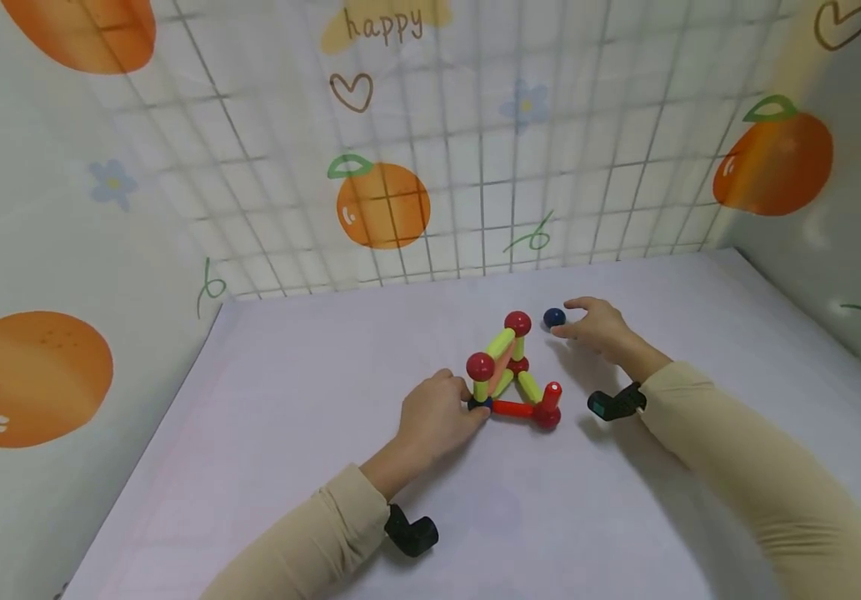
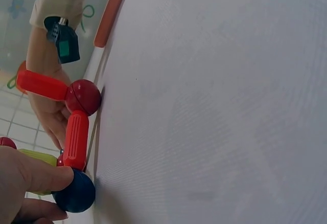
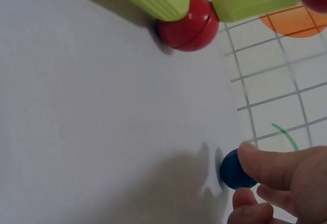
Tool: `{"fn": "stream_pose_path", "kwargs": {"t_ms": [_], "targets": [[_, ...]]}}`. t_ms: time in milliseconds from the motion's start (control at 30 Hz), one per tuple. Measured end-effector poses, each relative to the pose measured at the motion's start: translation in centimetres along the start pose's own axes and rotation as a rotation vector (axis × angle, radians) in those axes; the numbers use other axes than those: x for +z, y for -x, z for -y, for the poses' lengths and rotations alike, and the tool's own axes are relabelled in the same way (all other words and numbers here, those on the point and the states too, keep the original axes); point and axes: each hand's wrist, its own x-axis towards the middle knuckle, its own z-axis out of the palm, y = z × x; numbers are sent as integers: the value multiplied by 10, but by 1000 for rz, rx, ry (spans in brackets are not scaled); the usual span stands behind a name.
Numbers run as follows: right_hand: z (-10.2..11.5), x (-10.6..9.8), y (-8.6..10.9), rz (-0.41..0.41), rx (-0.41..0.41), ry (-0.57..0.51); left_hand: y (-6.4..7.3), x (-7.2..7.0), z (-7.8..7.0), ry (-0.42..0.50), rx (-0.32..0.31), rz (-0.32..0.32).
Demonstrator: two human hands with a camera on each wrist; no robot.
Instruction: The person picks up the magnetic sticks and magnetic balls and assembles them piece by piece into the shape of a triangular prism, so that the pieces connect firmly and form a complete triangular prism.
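A frame of magnetic rods and balls stands on the table, with red balls [image 1: 518,323], yellow-green rods [image 1: 530,387] and an orange-pink diagonal piece. Its near corner is a dark blue ball [image 2: 75,193], which my left hand [image 1: 438,417] pinches with the thumb on top in the left wrist view. From that ball a red rod [image 1: 513,409] runs to a red ball [image 1: 547,416] carrying an upright red rod [image 1: 553,395]. Behind the frame lies a loose blue ball [image 1: 553,317]. My right hand [image 1: 597,327] is beside it, thumb and finger spread; contact is unclear.
The pale table [image 1: 310,383] meets a printed curtain [image 1: 265,208] over a grid at the back. An orange-red bar [image 2: 109,18] lies near the far table edge in the left wrist view. A black camera [image 1: 618,403] sits on the right wrist, another [image 1: 411,533] on the left.
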Motion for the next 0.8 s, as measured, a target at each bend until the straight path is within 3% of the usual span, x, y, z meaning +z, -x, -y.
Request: {"fn": "stream_pose_path", "kwargs": {"t_ms": [433, 800], "targets": [[-3, 8, -17, -10, 21, 18, 3, 5, 1, -16, 20, -68], [5, 9, -15, -25, 20, 35, 3, 5, -3, -36, 4, -70]]}}
